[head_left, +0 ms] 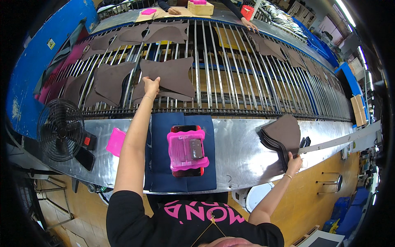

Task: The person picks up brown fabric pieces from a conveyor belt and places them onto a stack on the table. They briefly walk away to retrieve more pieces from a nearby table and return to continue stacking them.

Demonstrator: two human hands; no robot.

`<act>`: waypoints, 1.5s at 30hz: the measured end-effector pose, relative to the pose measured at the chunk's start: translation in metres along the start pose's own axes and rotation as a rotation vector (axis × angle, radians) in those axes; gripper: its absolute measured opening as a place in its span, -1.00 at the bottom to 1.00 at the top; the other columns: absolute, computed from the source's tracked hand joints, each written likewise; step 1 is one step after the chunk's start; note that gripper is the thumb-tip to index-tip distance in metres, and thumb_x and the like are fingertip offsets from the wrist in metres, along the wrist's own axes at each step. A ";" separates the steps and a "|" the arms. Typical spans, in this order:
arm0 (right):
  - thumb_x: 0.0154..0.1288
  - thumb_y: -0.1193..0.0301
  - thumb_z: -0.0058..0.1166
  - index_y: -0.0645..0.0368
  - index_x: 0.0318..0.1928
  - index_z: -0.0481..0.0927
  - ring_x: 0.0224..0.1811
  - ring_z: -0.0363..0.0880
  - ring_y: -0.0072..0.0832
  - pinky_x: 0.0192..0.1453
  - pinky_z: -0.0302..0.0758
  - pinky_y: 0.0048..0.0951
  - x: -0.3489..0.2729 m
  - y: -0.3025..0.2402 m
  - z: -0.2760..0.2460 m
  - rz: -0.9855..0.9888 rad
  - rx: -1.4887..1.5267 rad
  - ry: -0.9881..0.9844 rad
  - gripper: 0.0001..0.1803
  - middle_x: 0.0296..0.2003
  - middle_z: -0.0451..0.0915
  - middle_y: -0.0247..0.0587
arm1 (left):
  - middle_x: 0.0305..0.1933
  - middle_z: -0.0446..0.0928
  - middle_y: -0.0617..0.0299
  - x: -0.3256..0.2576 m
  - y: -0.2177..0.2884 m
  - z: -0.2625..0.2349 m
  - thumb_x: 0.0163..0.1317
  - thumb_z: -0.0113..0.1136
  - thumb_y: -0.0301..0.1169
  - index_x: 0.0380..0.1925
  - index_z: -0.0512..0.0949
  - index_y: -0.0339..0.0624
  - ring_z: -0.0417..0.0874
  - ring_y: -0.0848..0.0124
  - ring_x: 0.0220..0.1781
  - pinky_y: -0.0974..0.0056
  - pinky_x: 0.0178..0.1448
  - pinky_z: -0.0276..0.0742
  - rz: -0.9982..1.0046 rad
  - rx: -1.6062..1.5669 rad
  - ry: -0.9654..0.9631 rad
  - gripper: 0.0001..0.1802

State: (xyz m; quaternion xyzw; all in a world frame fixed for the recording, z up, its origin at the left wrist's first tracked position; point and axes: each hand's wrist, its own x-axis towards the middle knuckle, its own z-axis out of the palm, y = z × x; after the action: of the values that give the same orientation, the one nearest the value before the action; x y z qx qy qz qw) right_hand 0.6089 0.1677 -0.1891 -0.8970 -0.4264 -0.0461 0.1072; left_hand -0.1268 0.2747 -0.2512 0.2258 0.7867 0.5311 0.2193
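My left hand (151,85) reaches over the metal-rod conveyor (224,78), its fingers closed at the near edge of a dark brown flat cut piece (170,72). That piece overlaps another brown piece on the rods. At the right of the steel table, my right hand (293,162) grips the lower right edge of a fanned stack of brown cut pieces (284,133); the fingers beneath it are partly hidden. Between my arms, a pink plastic tray (176,152) with a dark block (196,148) in it rests on a red and black case (185,173) over navy cloth (160,179).
More brown pieces (109,82) lie along the conveyor. A black fan (61,129) and pink sheet (115,141) are at left. A pale bar (341,140) crosses the table's right end. Across the conveyor, another person's hands (174,11) rest near a wooden box (200,9).
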 end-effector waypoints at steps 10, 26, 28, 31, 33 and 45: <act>0.37 0.36 0.01 0.11 0.11 0.43 -0.46 0.65 -0.19 -0.44 0.55 -0.32 -0.015 -0.027 -0.092 -0.194 0.341 0.024 -0.67 -0.34 0.61 0.05 | -0.40 0.38 0.24 -0.124 0.114 -0.096 0.18 0.29 -0.32 0.22 0.16 -0.22 0.37 0.56 -0.70 0.44 -0.66 0.26 0.224 -0.137 -0.324 -0.31; 0.38 0.51 -0.01 0.29 0.01 0.40 -0.27 0.64 -0.53 -0.21 0.62 -0.51 -0.213 -0.216 -0.160 -0.912 1.596 -0.682 -0.77 -0.27 0.62 -0.21 | -0.34 0.53 0.23 -0.297 0.175 -0.221 0.27 0.15 -0.48 0.04 0.34 -0.25 0.63 0.48 -0.50 0.50 -0.50 0.49 0.406 -0.307 -0.553 -0.64; 0.31 0.53 0.09 0.31 -0.06 0.45 -0.22 0.64 -0.54 -0.15 0.57 -0.52 -0.221 -0.226 -0.140 -1.073 1.423 -0.654 -0.78 -0.26 0.63 -0.20 | -0.38 0.52 0.26 -0.304 0.175 -0.251 0.25 0.15 -0.52 0.12 0.36 -0.24 0.63 0.50 -0.50 0.51 -0.51 0.49 0.463 -0.204 -0.391 -0.58; 0.20 0.53 0.20 0.31 -0.14 0.51 -0.19 0.65 -0.48 -0.14 0.55 -0.48 -0.247 -0.250 -0.128 -1.193 1.357 -0.699 -0.76 -0.28 0.63 -0.17 | -0.40 0.50 0.27 -0.309 0.166 -0.284 0.21 0.17 -0.56 0.10 0.49 -0.22 0.61 0.53 -0.46 0.51 -0.47 0.52 0.498 0.010 -0.281 -0.59; 0.13 0.53 0.26 0.29 -0.16 0.53 -0.19 0.66 -0.41 -0.14 0.56 -0.43 -0.255 -0.258 -0.123 -1.175 1.312 -0.783 -0.73 -0.30 0.62 -0.14 | -0.38 0.50 0.27 -0.314 0.161 -0.298 0.21 0.17 -0.56 0.03 0.56 -0.23 0.60 0.54 -0.44 0.51 -0.45 0.52 0.508 0.185 -0.158 -0.65; 0.05 0.51 0.28 0.17 -0.24 0.68 -0.06 0.54 -0.07 -0.05 0.49 -0.25 -0.223 -0.225 -0.092 -1.258 0.978 -0.535 -0.80 -0.19 0.62 -0.04 | -0.41 0.61 0.20 -0.312 0.129 -0.264 0.21 0.16 -0.56 -0.20 0.56 -0.39 0.62 0.58 -0.48 0.53 -0.48 0.38 0.582 0.351 -0.263 -0.83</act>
State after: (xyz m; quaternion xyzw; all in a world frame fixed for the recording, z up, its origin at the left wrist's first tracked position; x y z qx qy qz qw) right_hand 0.2940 0.1158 -0.1040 -0.3249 -0.8300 0.3069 0.3337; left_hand -0.0154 -0.0607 -0.0084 0.5408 0.7337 0.3944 0.1163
